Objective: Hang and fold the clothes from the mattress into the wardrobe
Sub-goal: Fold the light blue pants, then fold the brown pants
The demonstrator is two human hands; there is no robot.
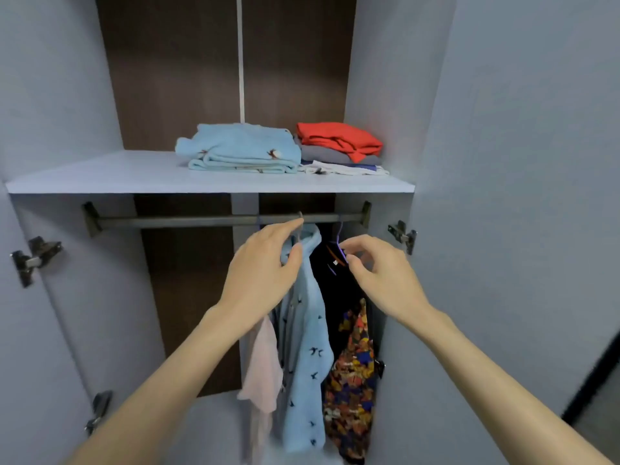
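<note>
Wardrobe (pixel 174 78), doors open; below shelf (pixel 100 179), rail (pixel 201 221) with pale pink garment (pixel 265 364), light blue garment (pixel 308 330), black garment (pixel 335 290) and patterned garment (pixel 352 370) hanging; left hand (pixel 265 263) grips the light blue garment's collar; right hand (pixel 375 266) pinches the black garment's purple hanger (pixel 340 245); folded clothes (pixel 241 149) on the shelf.

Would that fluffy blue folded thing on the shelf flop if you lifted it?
Probably floppy: the folded light-blue fleece has soft, sagging edges. Likely light, being puffy. It probably won't roll, lying flat on the pale shelf.
</note>
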